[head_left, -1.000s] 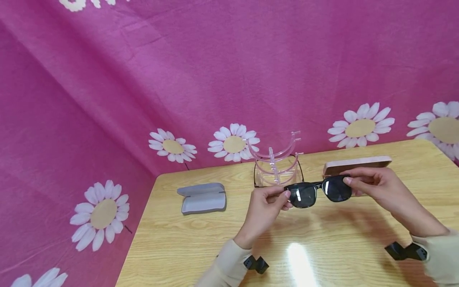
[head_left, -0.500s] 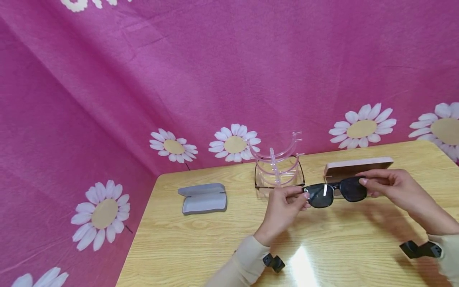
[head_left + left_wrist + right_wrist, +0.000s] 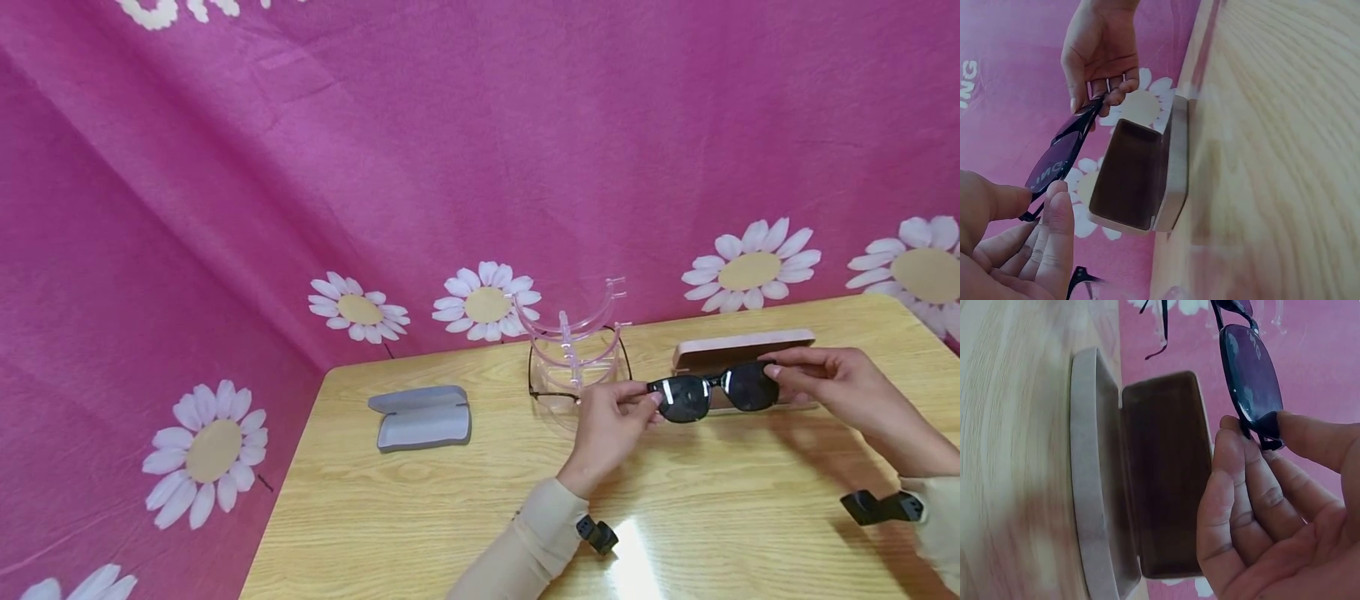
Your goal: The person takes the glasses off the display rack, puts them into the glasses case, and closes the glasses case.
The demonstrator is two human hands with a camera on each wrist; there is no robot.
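Note:
Black sunglasses [image 3: 686, 400] with dark lenses are held level between both hands, above the table. My left hand [image 3: 611, 425] pinches the frame's left end between thumb and fingers, while my right hand [image 3: 847, 387] pinches its right end. Just behind and below the sunglasses stands an eyeglass case [image 3: 742, 343] with a pale outside and a dark brown lining, its lid raised. In the right wrist view the case's dark lining [image 3: 1166, 481] shows with nothing in it. The sunglasses hide part of the case in the head view.
A clear pinkish glasses stand [image 3: 570, 342] is left of the brown-lined case, with thin dark-framed eyeglasses [image 3: 531, 371] at its lower tier. Farther left lies a grey glasses case [image 3: 423, 421], lid up. A pink flowered cloth [image 3: 480, 150] hangs behind the wooden table [image 3: 390, 517].
Both hands have carried the sunglasses to the right, from in front of the stand to in front of the brown-lined case. Both grips stay the same.

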